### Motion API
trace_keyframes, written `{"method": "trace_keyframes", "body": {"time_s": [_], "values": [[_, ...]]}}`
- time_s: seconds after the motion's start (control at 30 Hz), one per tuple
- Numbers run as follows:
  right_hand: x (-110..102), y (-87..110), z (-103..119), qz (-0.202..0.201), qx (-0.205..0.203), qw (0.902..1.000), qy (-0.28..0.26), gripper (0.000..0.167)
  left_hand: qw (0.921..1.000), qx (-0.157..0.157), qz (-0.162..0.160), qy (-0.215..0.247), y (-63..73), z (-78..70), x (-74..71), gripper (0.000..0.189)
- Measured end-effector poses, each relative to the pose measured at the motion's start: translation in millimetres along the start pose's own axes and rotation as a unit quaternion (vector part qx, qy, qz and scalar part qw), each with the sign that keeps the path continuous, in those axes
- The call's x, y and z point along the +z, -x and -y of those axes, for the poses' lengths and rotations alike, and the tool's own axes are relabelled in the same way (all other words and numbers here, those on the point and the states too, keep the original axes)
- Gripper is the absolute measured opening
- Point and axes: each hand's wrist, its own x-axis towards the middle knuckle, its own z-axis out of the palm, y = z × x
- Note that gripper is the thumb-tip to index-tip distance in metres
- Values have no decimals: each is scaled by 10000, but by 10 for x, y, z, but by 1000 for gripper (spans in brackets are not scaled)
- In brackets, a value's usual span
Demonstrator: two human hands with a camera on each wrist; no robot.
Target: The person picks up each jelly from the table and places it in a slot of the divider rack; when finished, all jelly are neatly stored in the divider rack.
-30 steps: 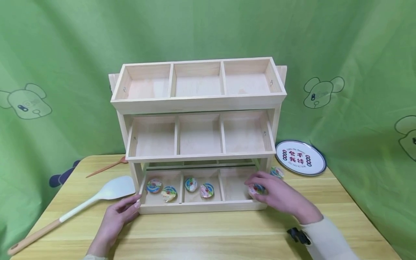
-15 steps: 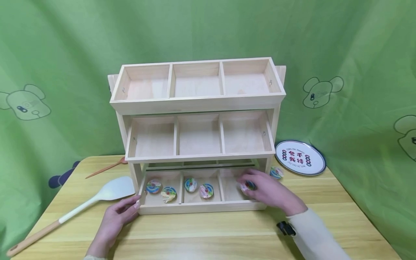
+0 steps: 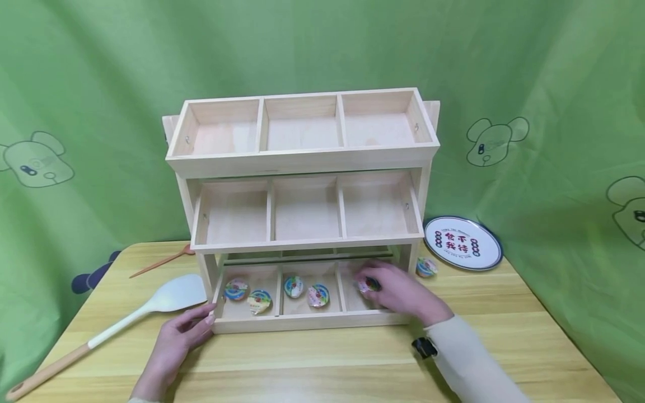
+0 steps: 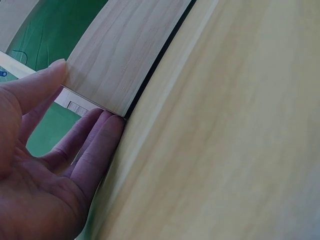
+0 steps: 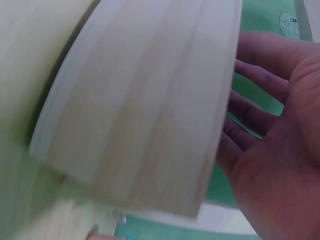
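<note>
My left hand (image 3: 182,338) rests at the front left corner of the wooden rack's lowest tray (image 3: 312,321). In the left wrist view its thumb (image 4: 47,82) touches the upper edge of the front board, its fingers the lower end. My right hand (image 3: 400,291) reaches into the tray's right compartment and holds a jelly cup (image 3: 368,285) with a pink lid, partly hidden by the fingers. The front board (image 5: 145,100) hides this cup in the right wrist view. Two jelly cups (image 3: 236,289) lie in the left compartment and two more (image 3: 294,286) in the middle one.
Above stand the rack's middle tray (image 3: 307,244) and top tray (image 3: 302,159). Another jelly cup (image 3: 426,267) lies right of the rack, near a white plate (image 3: 462,243). A white spatula (image 3: 176,293) and a brown spoon (image 3: 161,262) lie to the left. Green cloth hangs behind.
My right hand has moved left with the jelly cup, further into the right compartment. The left hand stays at the tray corner.
</note>
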Motion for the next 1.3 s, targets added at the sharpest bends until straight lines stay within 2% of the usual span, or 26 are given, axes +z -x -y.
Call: {"method": "trace_keyframes", "body": {"time_s": [0.17,0.4,0.63,0.87,1.07,1.17,1.3], "values": [[54,-81,10,-51,19,10000,-54,32,10000,9,-8,-22,-3,3,0,45],[130,-181,6,-98,266,9995,-140,39,10000,7,-32,-46,-4,14,-7,45],[190,-268,15,-144,184,9996,182,40,10000,-30,-37,-14,-12,14,-17,47],[224,-314,55,18,470,9986,230,41,10000,-13,-38,0,-17,24,-8,47],[205,-310,93,115,680,9975,156,45,10000,3,-78,-10,-16,34,-3,46],[154,-284,127,60,765,9969,164,45,10000,-6,-58,0,-19,36,-1,46],[75,-251,157,-101,686,9970,335,41,10000,10,-44,-19,-14,31,-7,47]]}}
